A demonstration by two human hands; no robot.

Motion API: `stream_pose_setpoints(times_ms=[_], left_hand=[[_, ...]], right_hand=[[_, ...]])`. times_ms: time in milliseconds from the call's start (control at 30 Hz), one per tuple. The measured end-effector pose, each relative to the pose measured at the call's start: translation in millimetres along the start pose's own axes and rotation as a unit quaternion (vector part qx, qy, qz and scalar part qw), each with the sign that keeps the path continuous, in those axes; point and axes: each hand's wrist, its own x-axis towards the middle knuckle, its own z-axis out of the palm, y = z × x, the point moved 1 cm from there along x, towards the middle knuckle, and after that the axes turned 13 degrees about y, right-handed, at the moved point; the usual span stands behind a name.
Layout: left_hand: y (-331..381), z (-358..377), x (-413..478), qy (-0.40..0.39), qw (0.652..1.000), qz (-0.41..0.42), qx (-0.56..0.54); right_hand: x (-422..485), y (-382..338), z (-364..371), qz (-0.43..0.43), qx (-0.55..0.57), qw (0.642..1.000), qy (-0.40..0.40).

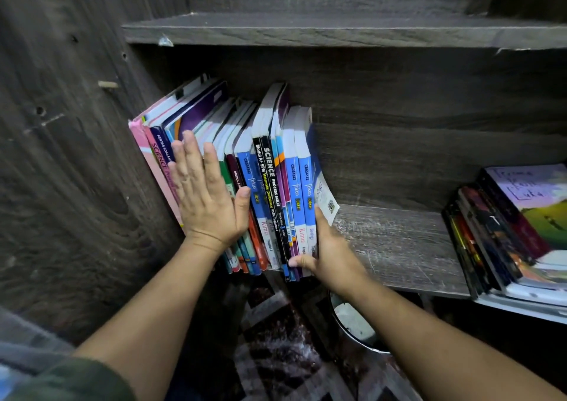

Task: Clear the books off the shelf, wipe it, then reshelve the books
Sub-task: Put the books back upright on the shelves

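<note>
Single head-worn wide-angle view, aimed forward and down into a shelf unit.

One view only. It sits close in. The left hand and right hand reach in from the bottom edge and meet the row of books at mid-frame. The camera looks at the shelf board from slightly above, with the back panel straight ahead. The side wall fills the left, the upper board is near the top edge, and the floor shows at the bottom.
</note>
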Motion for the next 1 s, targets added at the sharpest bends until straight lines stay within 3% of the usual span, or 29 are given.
stream_pose_setpoints(times_ms=[133, 267, 367, 467, 667, 900, 1000], left_hand=[[7, -11, 3, -0.040, 0.999, -0.024, -0.007], [28, -32, 35, -0.067, 0.994, -0.037, -0.080], [45, -51, 60, -0.095, 0.988, -0.018, -0.122], [50, -64, 66, -0.151, 0.982, -0.024, -0.109], [57, -74, 72, -0.182, 0.977, -0.065, -0.089], [75, -102, 70, -0.103, 0.987, -0.088, -0.088], [88, -122, 73, -0.097, 0.990, -0.097, -0.025]], right_hand=[[3, -18, -13, -0.052, -0.008, 0.999, 0.007], [5, -60, -43, -0.189, -0.025, 0.978, 0.082], [6, -85, -65, -0.232, -0.028, 0.963, 0.134], [2, -94, -73, -0.268, -0.062, 0.954, 0.116], [-2, -92, -80, -0.262, -0.092, 0.957, 0.083], [-7, -98, -84, -0.233, -0.095, 0.963, 0.093], [-10, -101, -83, -0.215, -0.094, 0.966, 0.104]])
